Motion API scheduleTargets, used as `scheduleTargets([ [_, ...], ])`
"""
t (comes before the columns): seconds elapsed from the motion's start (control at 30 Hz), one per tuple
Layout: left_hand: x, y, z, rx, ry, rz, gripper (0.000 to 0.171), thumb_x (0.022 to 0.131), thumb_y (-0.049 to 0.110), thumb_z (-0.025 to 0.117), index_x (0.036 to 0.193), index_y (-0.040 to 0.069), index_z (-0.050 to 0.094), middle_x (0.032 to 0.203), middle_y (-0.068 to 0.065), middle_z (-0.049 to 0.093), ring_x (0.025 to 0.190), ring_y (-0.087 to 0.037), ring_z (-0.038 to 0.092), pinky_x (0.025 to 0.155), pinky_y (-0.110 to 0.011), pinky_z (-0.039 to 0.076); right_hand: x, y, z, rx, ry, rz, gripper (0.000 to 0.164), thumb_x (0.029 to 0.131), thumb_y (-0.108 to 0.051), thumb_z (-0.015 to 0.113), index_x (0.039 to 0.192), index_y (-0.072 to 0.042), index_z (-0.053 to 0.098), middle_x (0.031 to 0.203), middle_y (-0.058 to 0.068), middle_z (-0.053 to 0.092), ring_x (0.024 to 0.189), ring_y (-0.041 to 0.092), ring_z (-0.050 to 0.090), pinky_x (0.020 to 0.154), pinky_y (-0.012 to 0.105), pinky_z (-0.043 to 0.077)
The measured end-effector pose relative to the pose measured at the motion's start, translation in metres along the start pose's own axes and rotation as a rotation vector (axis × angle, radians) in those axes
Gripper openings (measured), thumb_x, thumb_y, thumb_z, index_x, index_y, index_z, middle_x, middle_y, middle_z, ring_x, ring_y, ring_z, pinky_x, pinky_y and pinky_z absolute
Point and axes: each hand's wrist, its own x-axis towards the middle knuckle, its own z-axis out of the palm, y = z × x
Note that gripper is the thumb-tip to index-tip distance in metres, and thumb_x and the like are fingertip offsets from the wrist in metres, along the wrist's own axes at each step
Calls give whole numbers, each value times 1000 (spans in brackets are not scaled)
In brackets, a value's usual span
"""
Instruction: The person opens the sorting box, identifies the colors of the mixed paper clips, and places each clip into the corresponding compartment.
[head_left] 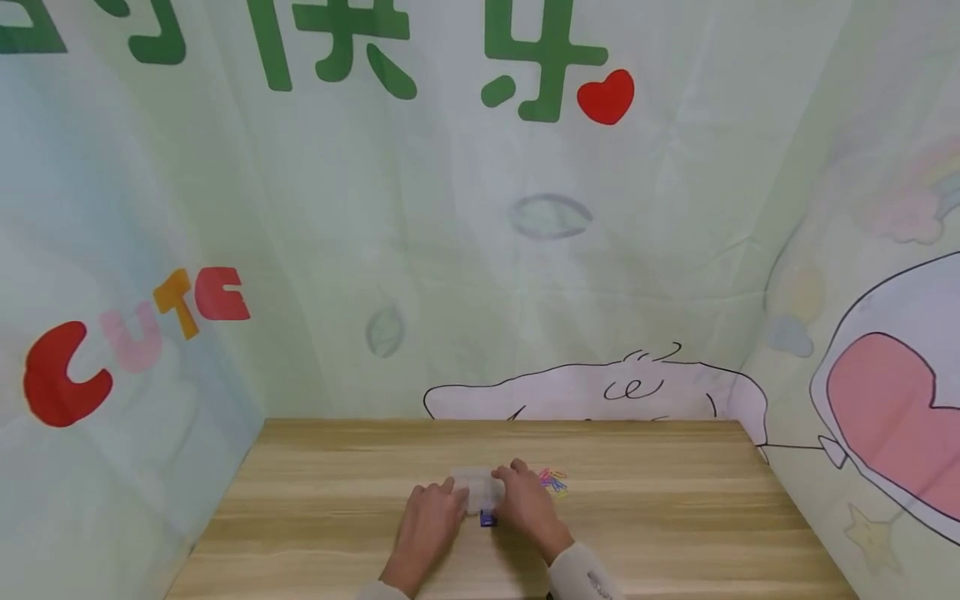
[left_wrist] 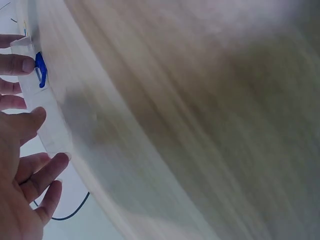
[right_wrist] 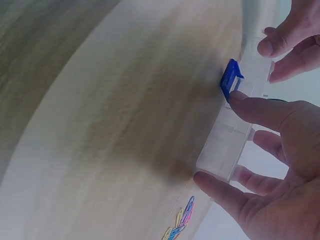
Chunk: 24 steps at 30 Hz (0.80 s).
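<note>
A small clear plastic box (head_left: 478, 490) with a blue latch (head_left: 488, 518) on its near side is on the wooden table between my hands. My left hand (head_left: 431, 521) holds the box's left end, its thumb on the near side and fingers around the end in the left wrist view. At the other end, my right hand (head_left: 531, 510) grips the box. The right wrist view shows its thumb touching the blue latch (right_wrist: 231, 80), with the forefinger against the end of the clear box (right_wrist: 220, 150) and other fingers behind.
Several coloured paper clips (head_left: 553, 482) lie in a small pile right of the box, close to my right hand. Behind the wooden table (head_left: 337, 458) hangs a printed cloth backdrop (head_left: 450, 292), which also covers both sides.
</note>
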Motion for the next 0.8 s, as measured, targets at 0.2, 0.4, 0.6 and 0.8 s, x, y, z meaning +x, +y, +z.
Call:
scheduleTargets([
  [0.2,-2,0,4,6,22,8,22,79,36,76,95,22,72,92,-2,70,67,-19,63,59,-34,48,0,1,2,-30,16,-4,50,65,-11,86,112,-7,69,118,17,58,99,34,61,80,49,55],
  [0.4,2,-8,5,-140,-31,-71,50,79,42,77,120,16,67,119,-12,65,99,-28,63,73,-45,53,3,-1,1,-32,25,-22,46,69,-12,85,112,-7,70,120,16,59,100,32,62,84,47,55],
  [0.6,7,-10,9,-255,-106,-126,63,79,44,77,129,11,60,130,-18,59,107,-34,61,78,-49,52,7,0,-3,-4,-13,-44,45,71,-15,84,113,-5,70,119,16,58,98,30,61,85,46,55],
  [0.8,10,-2,14,-311,-95,-165,63,71,36,85,122,8,61,112,-12,64,95,-30,63,74,-45,52,5,5,-7,3,-30,-74,47,67,-15,85,110,-5,71,112,13,60,90,25,61,83,41,55],
])
